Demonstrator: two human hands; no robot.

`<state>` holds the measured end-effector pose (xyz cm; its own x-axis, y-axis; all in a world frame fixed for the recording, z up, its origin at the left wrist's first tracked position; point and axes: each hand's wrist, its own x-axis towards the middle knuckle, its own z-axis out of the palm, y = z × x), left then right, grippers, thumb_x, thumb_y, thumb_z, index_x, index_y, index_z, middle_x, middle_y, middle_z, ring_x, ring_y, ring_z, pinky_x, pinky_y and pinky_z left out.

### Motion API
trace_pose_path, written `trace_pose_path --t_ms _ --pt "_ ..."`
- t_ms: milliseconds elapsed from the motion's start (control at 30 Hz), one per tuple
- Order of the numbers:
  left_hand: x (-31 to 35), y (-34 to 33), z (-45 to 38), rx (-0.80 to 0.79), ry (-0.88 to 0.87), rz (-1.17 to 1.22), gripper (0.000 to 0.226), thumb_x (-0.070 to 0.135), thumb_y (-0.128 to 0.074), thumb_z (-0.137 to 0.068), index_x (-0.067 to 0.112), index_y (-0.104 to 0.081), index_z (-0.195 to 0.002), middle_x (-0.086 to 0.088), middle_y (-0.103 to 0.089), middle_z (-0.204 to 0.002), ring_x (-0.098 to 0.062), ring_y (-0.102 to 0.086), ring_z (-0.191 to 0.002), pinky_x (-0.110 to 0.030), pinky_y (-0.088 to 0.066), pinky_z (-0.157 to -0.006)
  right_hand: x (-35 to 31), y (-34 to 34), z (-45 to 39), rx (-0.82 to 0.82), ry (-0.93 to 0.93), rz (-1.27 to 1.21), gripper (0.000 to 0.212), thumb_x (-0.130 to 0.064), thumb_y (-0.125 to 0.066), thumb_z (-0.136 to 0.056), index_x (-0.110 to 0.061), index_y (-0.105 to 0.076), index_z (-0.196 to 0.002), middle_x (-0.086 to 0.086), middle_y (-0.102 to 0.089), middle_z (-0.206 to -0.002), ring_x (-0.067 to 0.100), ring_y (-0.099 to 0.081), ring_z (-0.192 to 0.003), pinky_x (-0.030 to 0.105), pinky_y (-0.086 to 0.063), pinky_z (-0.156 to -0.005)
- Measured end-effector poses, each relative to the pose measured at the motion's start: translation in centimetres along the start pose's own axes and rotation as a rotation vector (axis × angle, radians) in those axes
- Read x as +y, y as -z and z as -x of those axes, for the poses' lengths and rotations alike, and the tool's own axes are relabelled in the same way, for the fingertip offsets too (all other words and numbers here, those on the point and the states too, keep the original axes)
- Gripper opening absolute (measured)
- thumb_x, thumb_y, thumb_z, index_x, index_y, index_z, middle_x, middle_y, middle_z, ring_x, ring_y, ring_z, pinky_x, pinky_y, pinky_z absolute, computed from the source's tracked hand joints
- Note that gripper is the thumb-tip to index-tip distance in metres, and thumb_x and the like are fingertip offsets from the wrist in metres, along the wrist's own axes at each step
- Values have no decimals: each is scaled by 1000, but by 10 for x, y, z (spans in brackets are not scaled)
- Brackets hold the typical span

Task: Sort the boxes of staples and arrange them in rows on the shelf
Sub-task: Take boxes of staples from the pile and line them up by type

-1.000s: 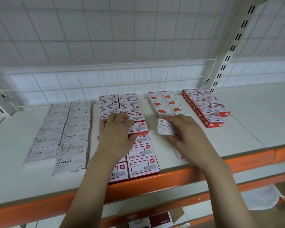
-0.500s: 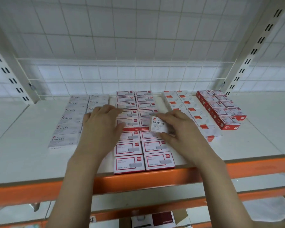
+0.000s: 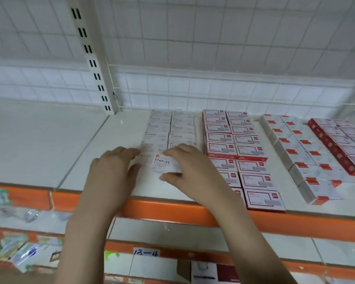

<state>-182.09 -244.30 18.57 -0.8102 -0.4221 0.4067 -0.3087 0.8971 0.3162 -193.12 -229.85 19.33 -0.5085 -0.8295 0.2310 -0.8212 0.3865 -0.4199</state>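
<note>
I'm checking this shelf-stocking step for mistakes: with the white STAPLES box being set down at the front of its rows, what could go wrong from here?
1. The right hand holds the white STAPLES box tilted; it may land crooked in the white rows.
2. The left hand rests on the front white box; a push could skew that row.
3. The spot lies near the shelf's orange edge; if the grip slips, the box might fall.

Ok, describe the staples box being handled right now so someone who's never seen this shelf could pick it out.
On the white shelf with the orange front edge, find the leftmost block, the pale boxes printed STAPLES. At its near end, the right hand pinches one box. Unlike its neighbours, it is gripped and sits askew.
</note>
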Motion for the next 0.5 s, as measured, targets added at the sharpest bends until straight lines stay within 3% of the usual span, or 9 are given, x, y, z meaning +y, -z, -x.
trace_pose_path --t_ms 200,367,500 --pt "-22 8 12 2 41 -20 29 -2 -74 -71 5 -69 -99 -13 -69 -88 -38 -63 -75 -49 -52 -67 -30 -28 -22 -70 59 82 53 -34 -66 -82 -17 -51 -130 4 -54 -120 23 -43 -115 29 -28 -101" --pt "-27 1 17 -14 28 2 29 -2 -74 -70 5 -70 -99 -13 -69 -91 -39 -63 -78 -50 -52 -66 -26 -35 -12 -37 35 110 52 -33 -66 -82 -15 -52 -128 3 -51 -121 22 -40 -115 30 -31 -100" --pt "-28 -5 19 -18 11 28 23 5 -68 -75 7 -70 -98 -12 -69 -92 -39 -63 -79 -49 -51 -67 -20 -38 -2 25 49 92 35 -20 -67 -80 -12 -64 -114 5 -60 -106 25 -49 -102 29 -35 -92"
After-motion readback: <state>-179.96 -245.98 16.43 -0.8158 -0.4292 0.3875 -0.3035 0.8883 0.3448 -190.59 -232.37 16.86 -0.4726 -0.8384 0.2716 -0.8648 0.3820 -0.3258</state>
